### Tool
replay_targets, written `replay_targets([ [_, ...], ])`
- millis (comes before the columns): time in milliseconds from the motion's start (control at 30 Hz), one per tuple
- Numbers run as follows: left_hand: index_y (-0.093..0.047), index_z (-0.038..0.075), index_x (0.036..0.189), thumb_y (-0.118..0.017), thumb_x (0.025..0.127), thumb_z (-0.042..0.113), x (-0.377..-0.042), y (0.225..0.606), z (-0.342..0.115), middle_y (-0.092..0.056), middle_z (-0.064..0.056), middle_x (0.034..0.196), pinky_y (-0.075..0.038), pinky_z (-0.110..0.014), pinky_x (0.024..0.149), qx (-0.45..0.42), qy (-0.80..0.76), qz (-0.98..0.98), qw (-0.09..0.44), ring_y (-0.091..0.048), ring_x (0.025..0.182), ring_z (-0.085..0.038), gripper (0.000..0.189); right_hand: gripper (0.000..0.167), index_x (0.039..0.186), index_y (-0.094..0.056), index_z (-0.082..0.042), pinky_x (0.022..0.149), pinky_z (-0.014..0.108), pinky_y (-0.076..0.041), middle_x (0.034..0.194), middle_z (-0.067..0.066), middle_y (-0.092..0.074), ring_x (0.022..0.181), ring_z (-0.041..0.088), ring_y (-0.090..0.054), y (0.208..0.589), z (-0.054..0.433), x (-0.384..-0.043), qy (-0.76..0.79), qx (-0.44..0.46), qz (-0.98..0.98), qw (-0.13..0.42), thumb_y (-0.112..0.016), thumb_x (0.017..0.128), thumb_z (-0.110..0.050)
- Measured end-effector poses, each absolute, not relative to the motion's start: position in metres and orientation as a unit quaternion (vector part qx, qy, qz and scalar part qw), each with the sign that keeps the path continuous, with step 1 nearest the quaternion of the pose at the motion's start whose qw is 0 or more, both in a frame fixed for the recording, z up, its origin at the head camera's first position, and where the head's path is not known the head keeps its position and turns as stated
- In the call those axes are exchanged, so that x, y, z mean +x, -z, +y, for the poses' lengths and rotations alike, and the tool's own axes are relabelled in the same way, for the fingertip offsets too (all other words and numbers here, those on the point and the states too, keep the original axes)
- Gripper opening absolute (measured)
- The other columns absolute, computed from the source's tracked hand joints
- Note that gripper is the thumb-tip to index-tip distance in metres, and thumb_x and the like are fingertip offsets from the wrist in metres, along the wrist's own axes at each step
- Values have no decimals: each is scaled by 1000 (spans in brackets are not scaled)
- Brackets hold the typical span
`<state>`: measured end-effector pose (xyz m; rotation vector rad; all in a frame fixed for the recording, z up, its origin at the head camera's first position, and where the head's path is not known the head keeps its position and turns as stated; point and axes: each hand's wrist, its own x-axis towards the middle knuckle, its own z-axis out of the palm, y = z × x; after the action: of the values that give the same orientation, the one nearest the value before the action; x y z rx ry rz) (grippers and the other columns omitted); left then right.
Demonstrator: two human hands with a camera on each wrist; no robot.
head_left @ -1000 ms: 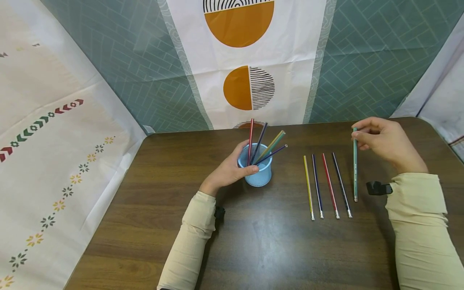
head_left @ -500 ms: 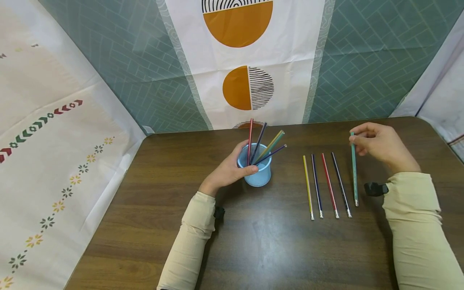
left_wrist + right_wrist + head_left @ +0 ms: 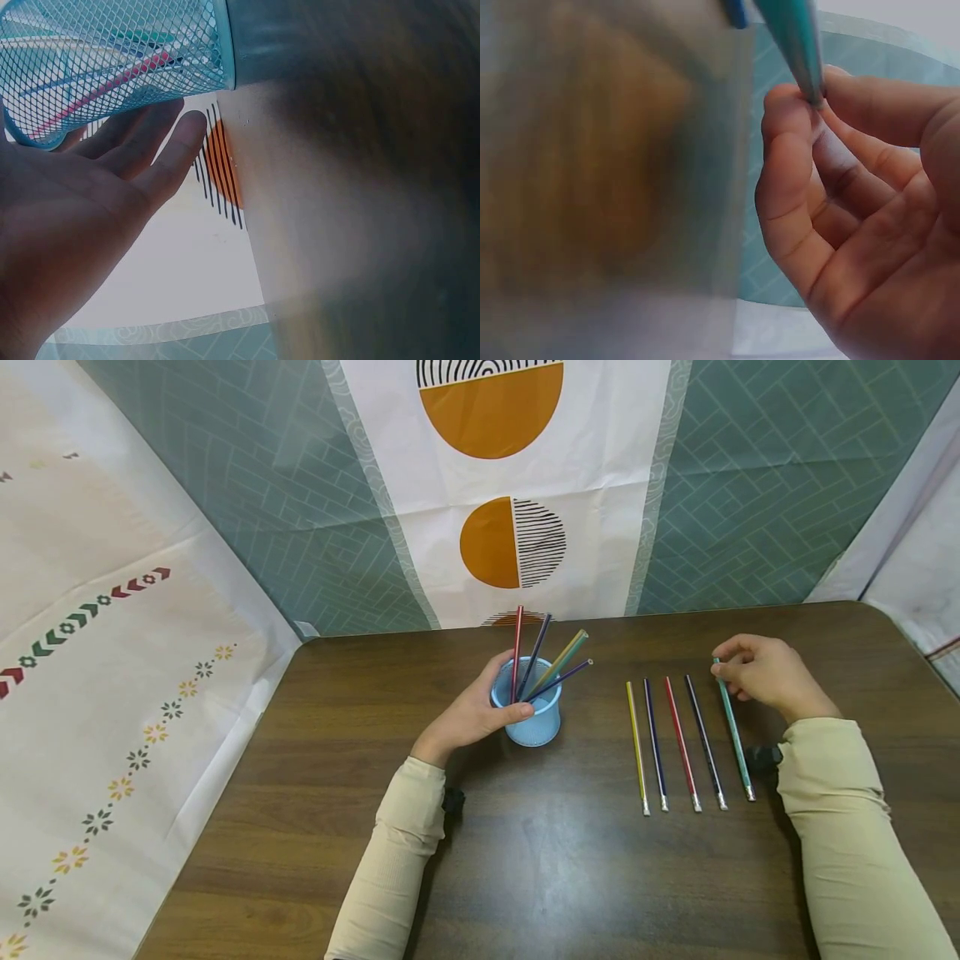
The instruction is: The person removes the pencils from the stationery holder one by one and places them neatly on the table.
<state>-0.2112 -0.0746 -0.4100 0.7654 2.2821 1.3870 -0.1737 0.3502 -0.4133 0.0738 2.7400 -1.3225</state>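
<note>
Through the head view I see that the left hand (image 3: 472, 710) has its grip around the light blue, round mesh cup (image 3: 534, 727), with the thumb at the near side of the rim. The cup stands upright on the brown wooden table (image 3: 570, 877), and five pencils lean inside it, among them a red one (image 3: 517, 643). The right hand (image 3: 772, 672) has a narrow grip: thumb and fingertips pinch the far end of a slim teal pencil (image 3: 734, 731), whose eraser end points towards me. I cannot tell whether this pencil touches the table. Just to its left, four pencils lie side by side, apart from each other: yellow (image 3: 637, 747), dark blue (image 3: 656, 743), red (image 3: 682, 743) and a very dark one (image 3: 705, 743).
</note>
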Motion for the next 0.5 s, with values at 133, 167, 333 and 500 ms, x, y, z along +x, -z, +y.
replay_targets([
  [133,-19,24,160,-74,90,48,-210,409,-74,-39,-10,152,-38,-56,107,270,-489,810,182,-44,132,-31,91,29,120,-54,11,58,31,-55,84,11,-65,68,22,-62,418,351,-175,423,25,903,73,-61,100,-9],
  [167,-19,24,160,-74,90,50,-210,409,-74,-39,-10,152,-38,-56,107,269,-487,811,182,-44,132,-31,92,28,120,-54,11,58,31,-55,85,11,-65,68,22,-62,418,351,-175,423,27,902,77,-60,100,-8],
  [333,-18,23,160,-73,87,57,-210,409,-74,-38,-10,153,-38,-56,107,268,-489,810,179,-44,132,-31,98,26,118,-56,11,58,32,-56,88,15,-65,68,23,-63,420,350,-177,413,27,906,87,-61,99,-6],
  [500,-19,23,160,-73,86,59,-210,410,-74,-39,-9,152,-39,-55,107,270,-493,807,179,-45,131,-31,98,23,115,-57,12,58,32,-56,88,15,-65,69,22,-63,422,350,-177,403,21,910,95,-62,98,-4],
])
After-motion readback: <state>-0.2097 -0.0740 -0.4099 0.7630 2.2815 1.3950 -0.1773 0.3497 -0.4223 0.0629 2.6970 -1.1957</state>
